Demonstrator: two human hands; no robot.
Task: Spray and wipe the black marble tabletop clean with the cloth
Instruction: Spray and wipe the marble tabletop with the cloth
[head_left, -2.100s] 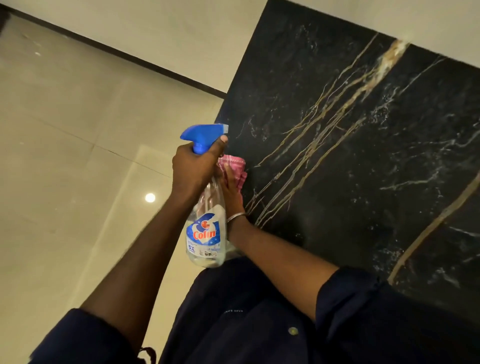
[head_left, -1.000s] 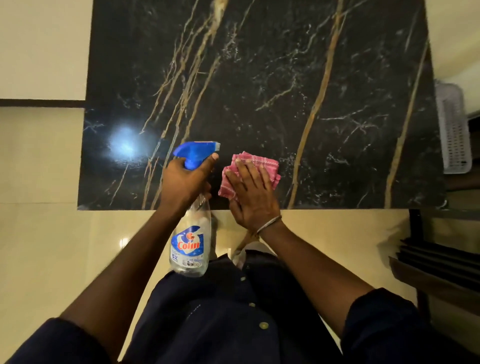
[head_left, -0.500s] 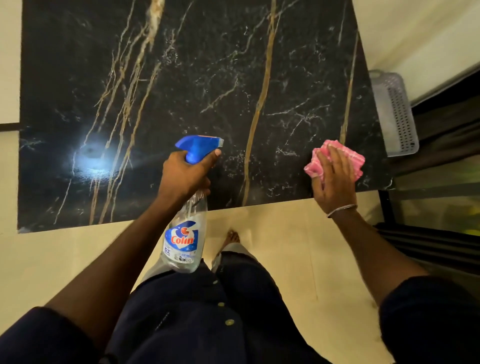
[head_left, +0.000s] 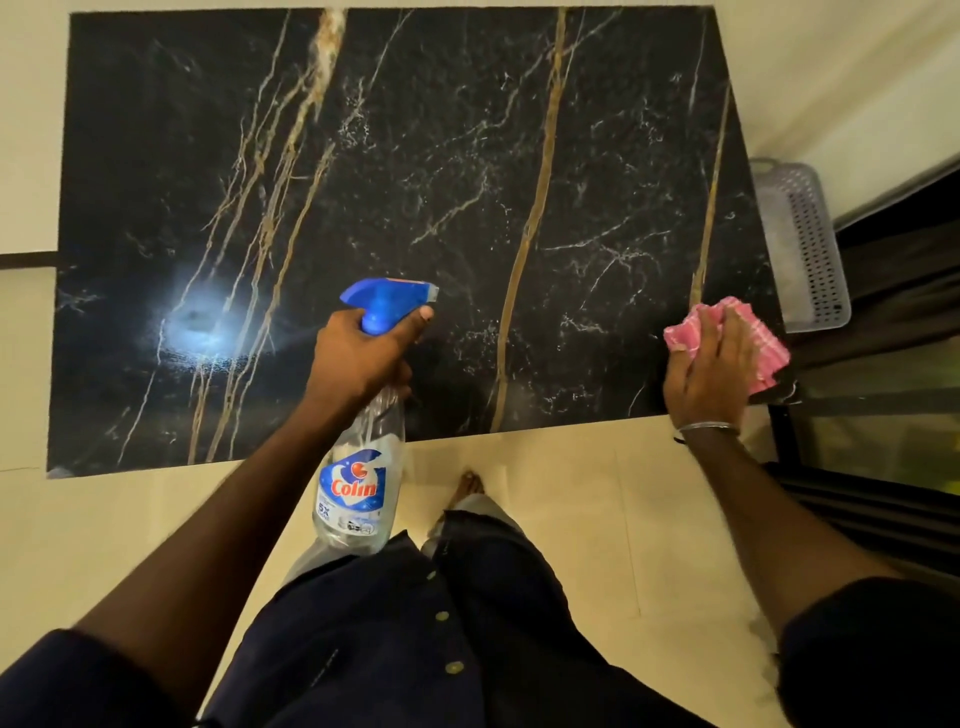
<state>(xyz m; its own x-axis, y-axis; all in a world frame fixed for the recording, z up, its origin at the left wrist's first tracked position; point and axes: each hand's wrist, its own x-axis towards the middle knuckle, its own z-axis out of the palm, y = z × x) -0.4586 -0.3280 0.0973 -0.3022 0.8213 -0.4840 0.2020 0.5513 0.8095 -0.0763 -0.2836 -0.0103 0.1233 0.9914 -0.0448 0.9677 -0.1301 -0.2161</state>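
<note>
Head: left hand (head_left: 358, 358) grips bottle (head_left: 358, 493) (right hand (head_left: 711, 369): cloth (head_left: 764, 344)).

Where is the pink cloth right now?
In the head view, the pink checked cloth lies under the right hand at the near right corner of the black marble tabletop, beside the grey plastic basket.

The table (head_left: 441, 156) was black marble, streaked with gold veins and finer white ones. The spray bottle (head_left: 382, 431) was clear, its trigger head (head_left: 387, 299) bright blue, its label (head_left: 353, 488) blue and white with red lettering. The cloth (head_left: 763, 343) was pink, crossed with thin white lines. Around them, paler tones: cream floor tiles (head_left: 597, 519), a light grey perforated basket (head_left: 800, 244) and, darker, a navy shirt (head_left: 389, 649).
</note>
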